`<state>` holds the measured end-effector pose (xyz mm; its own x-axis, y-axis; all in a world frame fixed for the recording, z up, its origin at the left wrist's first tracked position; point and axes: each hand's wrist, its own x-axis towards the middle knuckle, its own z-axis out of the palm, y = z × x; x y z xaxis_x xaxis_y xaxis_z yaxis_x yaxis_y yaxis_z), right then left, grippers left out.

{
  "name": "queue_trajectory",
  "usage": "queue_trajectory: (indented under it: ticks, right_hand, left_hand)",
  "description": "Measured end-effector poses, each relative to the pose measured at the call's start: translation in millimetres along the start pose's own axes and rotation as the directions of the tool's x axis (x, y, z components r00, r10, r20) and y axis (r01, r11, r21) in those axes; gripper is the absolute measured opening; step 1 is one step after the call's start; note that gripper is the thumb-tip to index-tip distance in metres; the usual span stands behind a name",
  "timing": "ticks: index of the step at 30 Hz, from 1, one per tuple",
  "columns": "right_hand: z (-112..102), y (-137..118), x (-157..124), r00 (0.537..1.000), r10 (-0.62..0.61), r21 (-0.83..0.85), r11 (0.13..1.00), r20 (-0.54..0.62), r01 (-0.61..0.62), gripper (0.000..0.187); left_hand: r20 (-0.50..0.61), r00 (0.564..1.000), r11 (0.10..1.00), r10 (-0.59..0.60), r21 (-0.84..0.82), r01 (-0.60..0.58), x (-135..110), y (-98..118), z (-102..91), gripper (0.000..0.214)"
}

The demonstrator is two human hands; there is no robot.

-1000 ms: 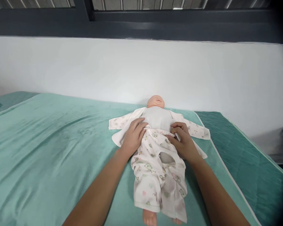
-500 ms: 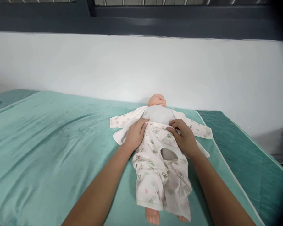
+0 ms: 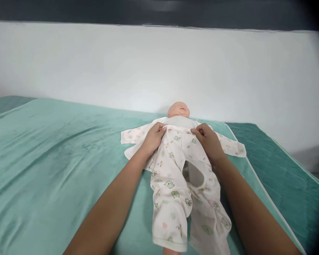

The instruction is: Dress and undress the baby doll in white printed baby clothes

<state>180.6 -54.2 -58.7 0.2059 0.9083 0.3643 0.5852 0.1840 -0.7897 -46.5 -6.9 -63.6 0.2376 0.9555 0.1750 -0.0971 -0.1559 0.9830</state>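
A baby doll (image 3: pixel 178 109) lies on its back on a teal blanket (image 3: pixel 55 152), head toward the wall. It wears white patterned trousers (image 3: pixel 175 177) with small animal prints, and an open white patterned jacket (image 3: pixel 134 136) is spread under it. My left hand (image 3: pixel 152 139) grips the left side of the trousers' waistband, fingers curled. My right hand (image 3: pixel 207 140) pinches the right side of the waistband. The waistband sits high on the doll's grey chest, just below the neck. The trouser legs hang toward me and hide the feet.
A white wall (image 3: pixel 159 67) runs behind the bed under a dark window frame (image 3: pixel 159 12). A darker green quilted cover (image 3: pixel 281 177) shows at the right of the blanket, and the bed's right edge drops off beyond it.
Both hands have pulled the trousers' waistband up from the doll's belly to its upper chest. The doll's feet, visible before, are now covered or out of view. The camera tilted down.
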Motion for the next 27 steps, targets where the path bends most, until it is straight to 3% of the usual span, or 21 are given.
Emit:
queue_trajectory:
  ticks: [3,5,7,13,16,19,24,27]
  right_hand:
    - [1,4,2,0.985,0.140,0.262,0.951,0.096,-0.161,0.031]
    - [1,7,1,0.960,0.217,0.448,0.850,0.178,-0.276,0.034]
    - [2,9,-1,0.937,0.260,0.565,0.748,0.232,-0.347,0.036]
    - [1,15,-11,0.915,0.267,0.717,0.570,0.301,-0.402,0.037]
    - [-1,18,-20,0.908,0.253,0.760,0.497,0.335,-0.419,0.037]
    - [-6,21,-27,0.914,0.282,0.815,0.427,0.290,-0.391,0.026]
    - [-22,23,-38,0.883,0.264,0.773,0.427,0.389,-0.468,0.027]
    - [-33,24,-41,0.861,0.230,0.720,0.475,0.454,-0.506,0.030]
  left_hand:
    - [0.110,0.979,0.958,-0.171,-0.215,0.192,2,-1,-4.0,0.028]
    - [0.156,0.959,0.916,-0.237,-0.293,0.274,1,0,-6.0,0.029]
    - [0.134,0.950,0.872,-0.283,-0.376,0.312,1,1,-6.7,0.029]
    - [-0.038,0.930,0.769,-0.365,-0.575,0.279,-6,3,-1.7,0.028]
    - [-0.062,0.929,0.771,-0.366,-0.579,0.265,-16,3,0.4,0.031]
    - [-0.066,0.938,0.803,-0.339,-0.540,0.252,-24,4,-3.4,0.032]
    - [0.117,0.936,0.843,-0.333,-0.408,0.351,-27,9,-22.3,0.031]
    - [0.148,0.923,0.831,-0.357,-0.401,0.385,-24,13,-34.9,0.028]
